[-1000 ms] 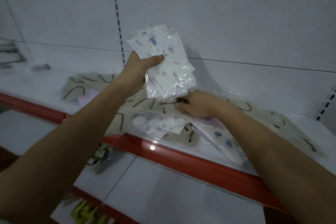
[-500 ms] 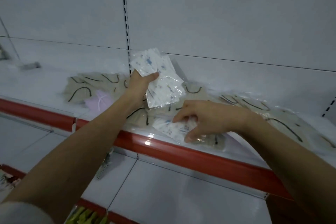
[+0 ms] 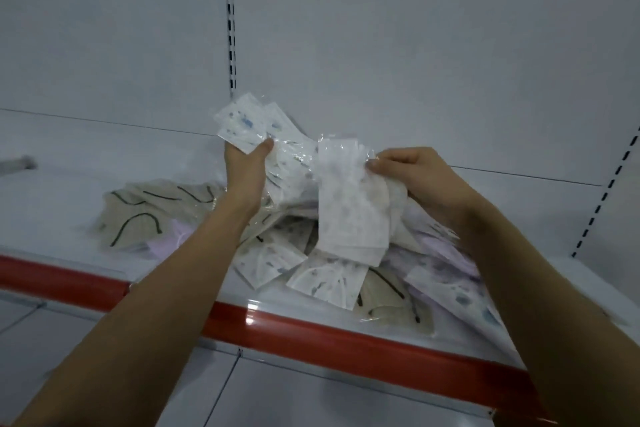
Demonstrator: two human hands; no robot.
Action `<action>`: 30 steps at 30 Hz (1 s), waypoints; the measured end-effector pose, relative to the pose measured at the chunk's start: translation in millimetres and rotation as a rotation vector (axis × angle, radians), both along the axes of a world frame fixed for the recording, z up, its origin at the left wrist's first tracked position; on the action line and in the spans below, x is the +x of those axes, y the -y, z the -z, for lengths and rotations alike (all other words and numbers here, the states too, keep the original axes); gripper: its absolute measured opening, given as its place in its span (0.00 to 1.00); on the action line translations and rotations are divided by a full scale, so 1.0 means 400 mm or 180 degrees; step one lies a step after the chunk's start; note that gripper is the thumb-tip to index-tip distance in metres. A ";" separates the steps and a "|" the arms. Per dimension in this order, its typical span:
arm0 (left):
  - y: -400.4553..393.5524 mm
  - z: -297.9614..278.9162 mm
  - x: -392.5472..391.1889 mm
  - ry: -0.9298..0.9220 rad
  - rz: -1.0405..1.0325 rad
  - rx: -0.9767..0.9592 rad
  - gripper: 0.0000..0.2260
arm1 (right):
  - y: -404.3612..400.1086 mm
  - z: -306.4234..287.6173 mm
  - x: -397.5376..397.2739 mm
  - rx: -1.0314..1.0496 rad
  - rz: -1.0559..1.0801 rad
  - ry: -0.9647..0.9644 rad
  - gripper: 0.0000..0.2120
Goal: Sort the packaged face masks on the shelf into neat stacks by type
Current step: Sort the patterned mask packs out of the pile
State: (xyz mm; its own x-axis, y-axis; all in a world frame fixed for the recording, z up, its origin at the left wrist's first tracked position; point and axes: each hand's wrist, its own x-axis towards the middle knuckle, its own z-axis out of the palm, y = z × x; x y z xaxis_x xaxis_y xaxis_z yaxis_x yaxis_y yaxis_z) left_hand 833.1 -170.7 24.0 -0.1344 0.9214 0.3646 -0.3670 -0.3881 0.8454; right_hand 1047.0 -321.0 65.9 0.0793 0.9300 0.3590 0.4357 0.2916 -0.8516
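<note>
White shelf (image 3: pixel 69 191) with red front edge, jumbled packaged masks (image 3: pixel 325 281) lying on it

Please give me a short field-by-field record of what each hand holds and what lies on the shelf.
left hand: raised, gripping a fanned bundle of white printed mask packs
right hand: pinching the top edge of a hanging white pack beside the bundle
shelf: white, red front edge
pile: loose mix, not yet stacked
types seen: beige packs with black loops, lilac packs, white printed packs
back panel: white, slotted upright
</note>
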 end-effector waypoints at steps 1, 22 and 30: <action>-0.001 -0.003 0.007 -0.0049 -0.0060 0.0015 0.22 | -0.013 -0.025 0.002 0.0094 0.0080 -0.0348 0.10; 0.030 0.025 0.057 -0.1207 0.0719 0.0641 0.19 | -0.174 0.045 -0.075 0.0871 0.0318 -0.0703 0.08; 0.020 0.035 0.044 -0.0694 0.0479 0.0770 0.07 | -0.214 0.127 -0.067 0.0347 -0.0312 -0.0696 0.19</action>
